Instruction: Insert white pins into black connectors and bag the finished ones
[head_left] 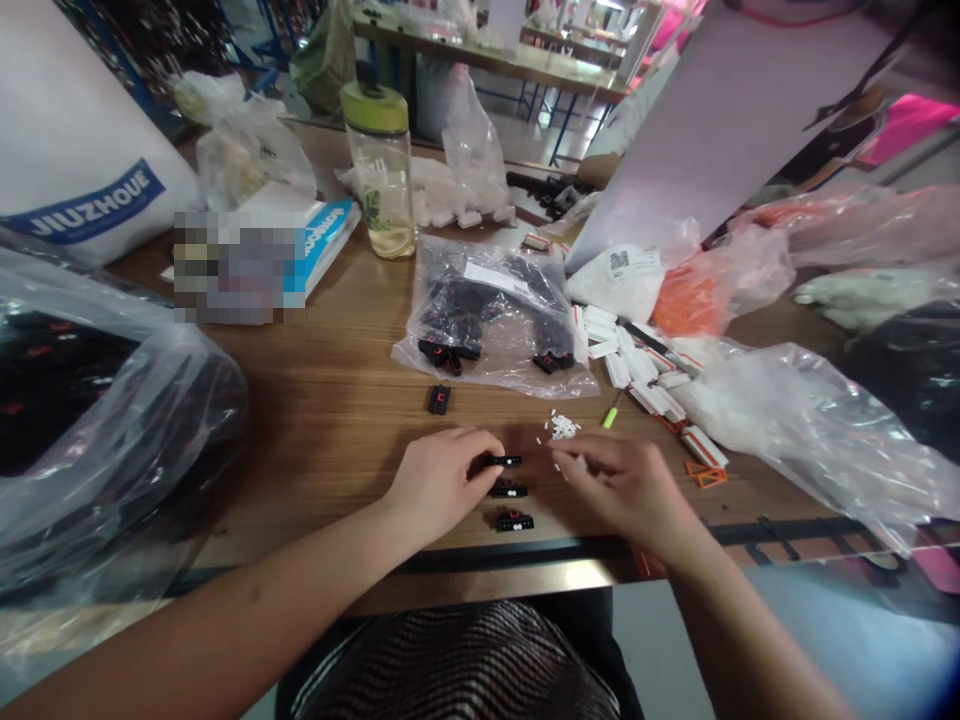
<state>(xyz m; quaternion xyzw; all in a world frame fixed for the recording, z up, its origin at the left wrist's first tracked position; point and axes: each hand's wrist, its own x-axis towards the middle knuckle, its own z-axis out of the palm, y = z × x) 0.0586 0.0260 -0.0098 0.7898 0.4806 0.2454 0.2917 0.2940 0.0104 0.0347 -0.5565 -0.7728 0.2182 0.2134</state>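
My left hand (450, 475) is closed on a small black connector housing (508, 461) that has a white spot on its side. Nearer to me lie a second black housing (511, 491) and a third one (516, 522), each with white spots and a bit of red. My right hand (619, 485) is at the near side of a small pile of tiny white pieces (564, 426), thumb and forefinger drawn together. Whatever may be between those fingertips is too small to make out. Another black housing (439, 399) with a red mark lies beyond my left hand.
A clear bag of black parts (487, 300) lies at the back centre. White-and-orange pieces (637, 370) are heaped to the right, near a green-handled tool (610, 417). A bottle (384, 170) stands at the back. Large plastic bags flank both sides.
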